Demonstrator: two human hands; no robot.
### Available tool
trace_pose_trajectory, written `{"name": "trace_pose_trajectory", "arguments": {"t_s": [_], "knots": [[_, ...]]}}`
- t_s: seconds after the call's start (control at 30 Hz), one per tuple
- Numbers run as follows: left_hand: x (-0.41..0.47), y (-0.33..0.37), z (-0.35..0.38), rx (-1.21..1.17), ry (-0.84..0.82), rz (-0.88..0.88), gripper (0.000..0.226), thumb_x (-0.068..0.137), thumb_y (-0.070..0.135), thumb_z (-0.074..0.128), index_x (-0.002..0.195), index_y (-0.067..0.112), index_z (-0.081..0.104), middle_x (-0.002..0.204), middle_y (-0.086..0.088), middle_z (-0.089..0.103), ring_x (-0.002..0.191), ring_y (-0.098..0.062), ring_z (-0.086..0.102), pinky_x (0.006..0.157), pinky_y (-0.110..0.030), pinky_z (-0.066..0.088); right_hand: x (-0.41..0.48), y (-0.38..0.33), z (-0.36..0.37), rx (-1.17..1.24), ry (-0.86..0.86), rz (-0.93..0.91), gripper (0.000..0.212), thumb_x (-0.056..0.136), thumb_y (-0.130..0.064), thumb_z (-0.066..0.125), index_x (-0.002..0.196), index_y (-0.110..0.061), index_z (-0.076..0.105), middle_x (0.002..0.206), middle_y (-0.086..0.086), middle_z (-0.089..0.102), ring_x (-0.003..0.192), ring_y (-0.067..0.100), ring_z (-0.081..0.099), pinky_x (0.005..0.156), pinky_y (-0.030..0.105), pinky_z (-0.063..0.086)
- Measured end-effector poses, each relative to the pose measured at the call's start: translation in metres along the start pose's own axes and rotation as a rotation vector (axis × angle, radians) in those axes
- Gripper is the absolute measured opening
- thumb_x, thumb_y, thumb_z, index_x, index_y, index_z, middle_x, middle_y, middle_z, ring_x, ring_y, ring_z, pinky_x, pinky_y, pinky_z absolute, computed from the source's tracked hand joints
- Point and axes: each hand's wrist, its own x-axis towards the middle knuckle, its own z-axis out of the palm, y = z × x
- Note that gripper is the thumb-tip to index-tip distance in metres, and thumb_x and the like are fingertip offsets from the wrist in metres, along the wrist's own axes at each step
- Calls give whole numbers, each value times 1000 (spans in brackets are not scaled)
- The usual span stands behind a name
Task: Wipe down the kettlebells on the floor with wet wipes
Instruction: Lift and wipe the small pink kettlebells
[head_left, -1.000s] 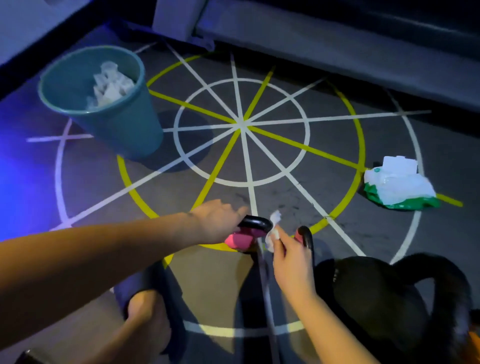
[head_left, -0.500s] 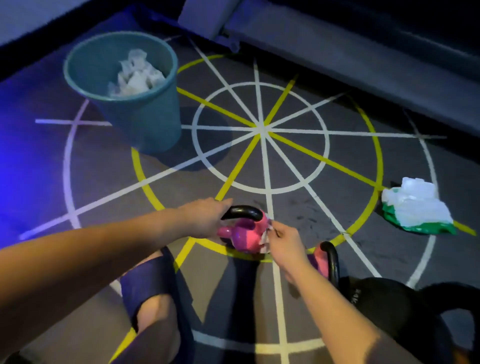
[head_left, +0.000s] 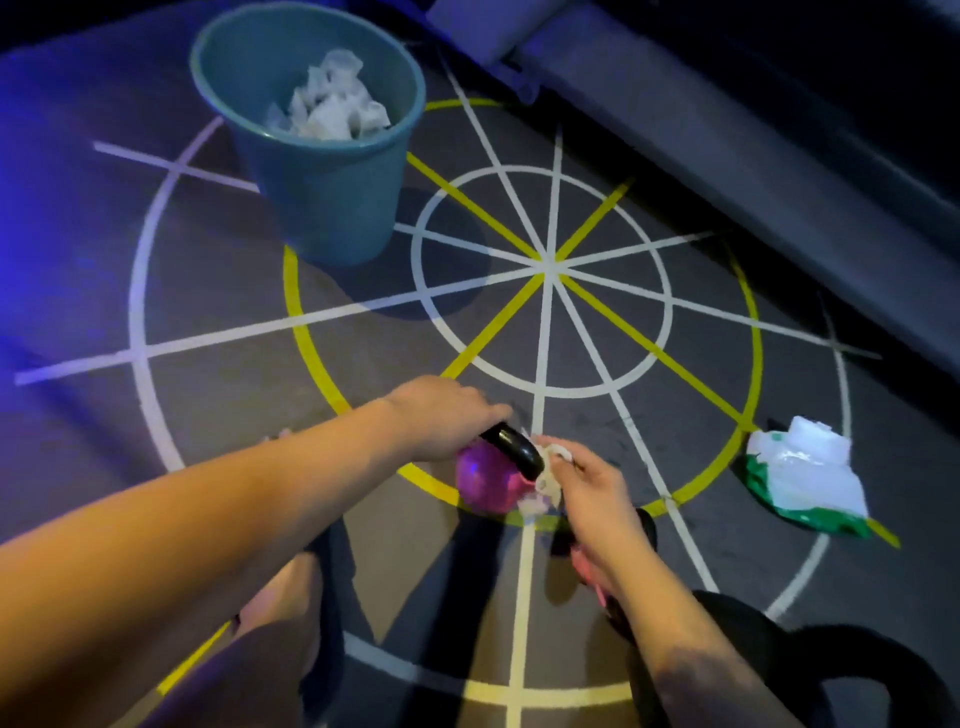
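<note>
Far left, a teal bin stands on the marked floor, holding crumpled used wipes. Right of it and nearer the person, the left hand is closed over the left end of the black handle of a small pink kettlebell, which sits on the floor across the yellow ring; how far the fingers wrap underneath is hidden. Just beside it, a bunched white wipe lies against the bell's right flank and the handle's right root, pinched in the curled fingers of the right hand. Under the right forearm a second pink bell shows only in part. Further right, well apart, the green-and-white wipe pack lies on the floor with a sheet standing out of its top. A large black bell fills the lower right corner. Assessment: the pink bell is rigid, dense for its size and smooth-coated, so it will likely turn slick once wet and may roll or tip under sideways rubbing. The handle is the sound place to hold it, as the left hand does. The wipe is limp, light and damp; it needs bunching and firm finger pressure to follow the curve and reach the handle roots.
</note>
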Motion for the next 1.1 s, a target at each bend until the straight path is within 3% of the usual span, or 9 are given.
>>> {"name": "trace_pose_trajectory", "arguments": {"t_s": [0.1,0.17,0.27,0.43,0.53,0.67,0.8,0.93,1.1], "knots": [[0,-3,0,60,126,202,35,100,7,45,131,23,47,132,-1,54,128,-24,49,74,-28,38,-7,14,-3,-29,-157,51,27,102,-14,52,112,-27,74,104,5,76,103,23,71,99,52,52],[1,-4,11,16,272,339,27,97,8,51,120,19,56,130,-3,59,136,-25,45,93,-32,49,-15,20,0,-45,-220,38,23,100,-12,57,116,-19,72,104,4,76,101,20,71,97,42,54],[4,-5,31,-57,381,424,22,91,8,64,112,16,63,133,-4,63,141,-22,44,118,-39,36,-15,21,6,-35,-231,-57,17,94,-2,62,105,-10,73,98,7,76,92,16,71,86,26,54],[0,3,43,-203,412,451,27,98,10,59,124,16,63,150,-3,51,145,-19,39,104,-44,49,-5,40,17,-366,-172,-117,15,87,6,63,76,-1,72,69,10,67,65,0,52,63,33,47],[4,12,46,-231,366,476,26,100,11,53,122,19,63,157,1,43,150,-17,30,98,-46,52,-10,48,21,-488,-270,-82,26,86,3,65,94,-16,80,86,-4,76,74,-11,60,70,19,51],[2,3,48,-296,411,448,26,98,10,57,121,19,64,157,3,43,149,-15,31,98,-46,53,-12,46,10,-505,-307,-85,28,92,4,53,99,-10,75,96,8,76,80,7,66,71,20,49],[-3,5,53,-340,434,419,32,97,10,59,127,21,64,157,4,42,149,-14,30,99,-46,52,-23,35,6,-293,-425,-45,34,98,1,51,107,-22,74,103,-5,76,99,7,69,88,18,51],[-3,11,54,-357,431,422,38,97,9,60,133,22,63,156,5,43,149,-13,30,101,-44,51,-29,38,-1,-44,-444,1,25,97,3,55,112,-6,72,108,8,75,105,23,70,93,28,53],[-8,9,61,-410,450,375,41,95,7,65,132,25,64,156,9,43,150,-10,27,102,-44,51,-23,51,-5,-205,-411,-113,28,96,1,57,100,-15,79,103,2,77,105,17,69,95,29,50]]}}
